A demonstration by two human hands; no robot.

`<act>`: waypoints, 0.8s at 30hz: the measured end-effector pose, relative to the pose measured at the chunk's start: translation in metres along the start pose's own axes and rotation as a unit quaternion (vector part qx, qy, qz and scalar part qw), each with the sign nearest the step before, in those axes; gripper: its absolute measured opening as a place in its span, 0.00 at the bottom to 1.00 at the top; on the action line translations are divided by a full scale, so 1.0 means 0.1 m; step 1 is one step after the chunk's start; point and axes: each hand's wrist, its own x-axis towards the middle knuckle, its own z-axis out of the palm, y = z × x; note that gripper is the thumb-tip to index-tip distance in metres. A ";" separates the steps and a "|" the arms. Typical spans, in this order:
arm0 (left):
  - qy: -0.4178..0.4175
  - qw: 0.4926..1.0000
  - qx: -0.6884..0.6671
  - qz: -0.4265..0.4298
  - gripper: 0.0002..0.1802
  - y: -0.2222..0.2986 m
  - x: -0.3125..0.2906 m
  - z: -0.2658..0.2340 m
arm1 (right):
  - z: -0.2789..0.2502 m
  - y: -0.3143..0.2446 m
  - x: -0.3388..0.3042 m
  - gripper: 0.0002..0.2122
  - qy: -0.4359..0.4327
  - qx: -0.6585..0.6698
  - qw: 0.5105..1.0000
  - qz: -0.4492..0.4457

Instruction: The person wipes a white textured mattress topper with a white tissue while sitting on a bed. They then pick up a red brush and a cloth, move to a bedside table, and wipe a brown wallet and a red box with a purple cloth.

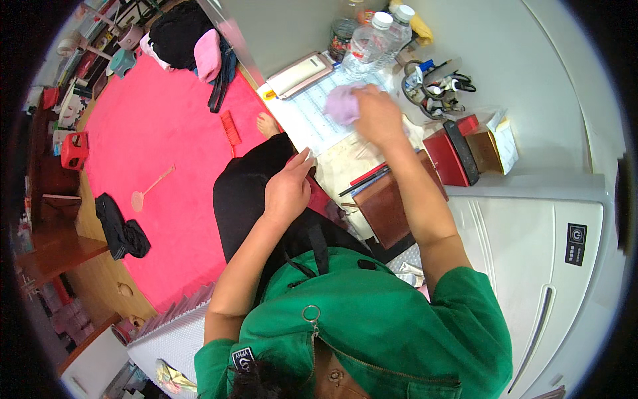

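A crumpled lilac cloth (341, 105) is in my right hand (380, 118), pressed against a printed sheet (318, 133) on the small table. The fingers on the cloth's far side are partly hidden. My left hand (288, 189) is over my knee at the table's near-left edge, its fingers stretched toward the sheet's lower corner. Nothing shows in that hand. Beyond the cloth lies a long cream case (300, 76). A brown notebook (384, 206) with dark pens sits below my right forearm.
Clear bottles with white caps (367, 48) stand at the table's back. To the right are a pen holder (425, 90), a red box (446, 156) and an open carton (490, 147). A white appliance (525, 259) flanks the table. Pink matting (173, 126) covers the floor at left.
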 end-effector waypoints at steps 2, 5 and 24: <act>-0.020 1.000 -0.003 -0.014 0.24 -0.03 -0.01 0.01 | 0.18 0.21 0.01 0.28 -0.009 -0.076 0.997 0.016; -0.040 0.999 0.005 -0.024 0.26 -0.16 -0.03 0.03 | 0.35 -0.01 -0.07 0.31 -0.022 -0.089 0.994 -0.061; -0.070 0.997 -0.014 -0.027 0.27 -0.28 -0.07 0.05 | 0.53 -0.56 0.05 0.22 -0.127 0.142 0.964 -0.184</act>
